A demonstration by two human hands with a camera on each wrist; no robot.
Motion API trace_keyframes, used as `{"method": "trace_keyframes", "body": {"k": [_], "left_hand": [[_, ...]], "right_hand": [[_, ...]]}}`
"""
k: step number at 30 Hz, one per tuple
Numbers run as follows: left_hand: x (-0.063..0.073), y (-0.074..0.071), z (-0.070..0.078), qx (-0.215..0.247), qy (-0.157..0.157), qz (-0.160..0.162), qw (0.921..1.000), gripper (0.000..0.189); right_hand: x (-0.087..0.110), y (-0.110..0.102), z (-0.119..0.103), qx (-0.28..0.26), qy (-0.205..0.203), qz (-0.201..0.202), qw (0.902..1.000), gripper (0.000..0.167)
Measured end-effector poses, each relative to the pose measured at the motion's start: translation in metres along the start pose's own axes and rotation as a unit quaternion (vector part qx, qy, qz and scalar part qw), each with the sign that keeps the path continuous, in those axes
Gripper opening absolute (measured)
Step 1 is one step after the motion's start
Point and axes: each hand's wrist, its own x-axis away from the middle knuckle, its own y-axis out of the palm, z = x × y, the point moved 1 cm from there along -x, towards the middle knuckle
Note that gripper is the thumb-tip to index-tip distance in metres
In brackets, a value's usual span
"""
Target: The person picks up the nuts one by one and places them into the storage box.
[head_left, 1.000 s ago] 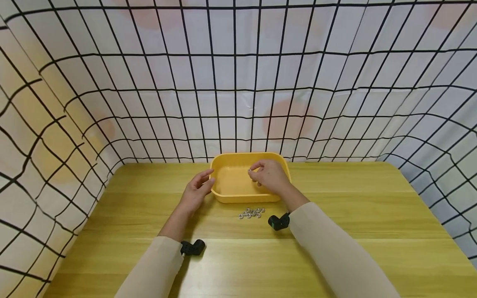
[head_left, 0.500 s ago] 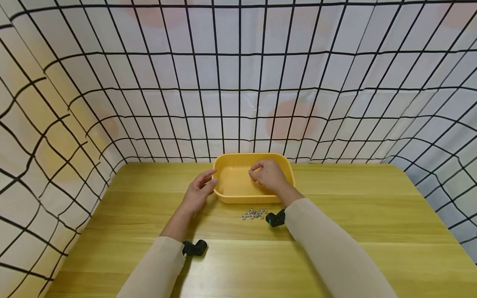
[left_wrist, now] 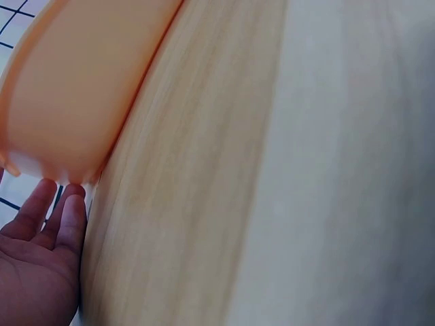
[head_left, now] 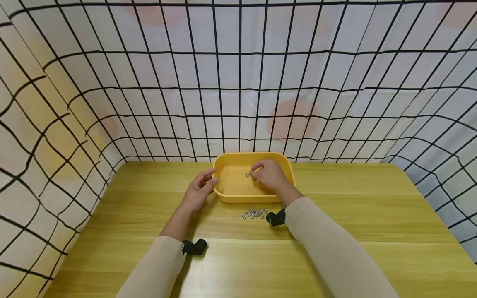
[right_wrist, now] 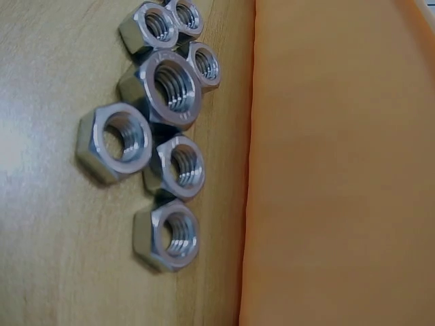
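A yellow plastic tray [head_left: 238, 199] stands at the back of the wooden table. My left hand [head_left: 196, 194] is at its left end; in the left wrist view, the fairly straight fingers [left_wrist: 71, 221] touch the tray's outer end wall. My right hand [head_left: 271, 174] is over the inside of the tray, thumb and index finger pointing left. A metal hex nut [head_left: 247, 174] shows just left of those fingertips, apart from them. Several more hex nuts [head_left: 256, 213] lie in a cluster on the table in front of the tray; the right wrist view shows them close up, one larger nut [right_wrist: 171, 90] among them.
The wooden table [head_left: 335, 240] extends to both sides and toward me. Behind it and at the sides hangs a white curtain with a black grid [head_left: 238, 103]. Small black cameras [head_left: 194, 247] are strapped to both wrists. The tray's front wall [right_wrist: 333, 170] stands close beside the loose nuts.
The nut pinched in my right fingertips has come loose and now shows beside them, over the tray's inside. The left hand keeps its place at the tray. The head view shifted slightly earlier.
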Motion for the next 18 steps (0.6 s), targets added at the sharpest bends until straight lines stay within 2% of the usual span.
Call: {"method": "trace_keyframes", "body": {"k": [10, 18], "left_hand": [[0.0, -0.0001, 0.0004, -0.003, -0.001, 0.001, 1.0, 0.047], [-0.0002, 0.0004, 0.0003, 0.005, -0.005, 0.007, 1.0, 0.046]], "right_hand": [[-0.0014, -0.0006, -0.0014, -0.015, 0.01, 0.007, 0.9998, 0.023], [0.001, -0.0032, -0.0081, -0.032, 0.001, 0.041, 0.9987, 0.021]]}}
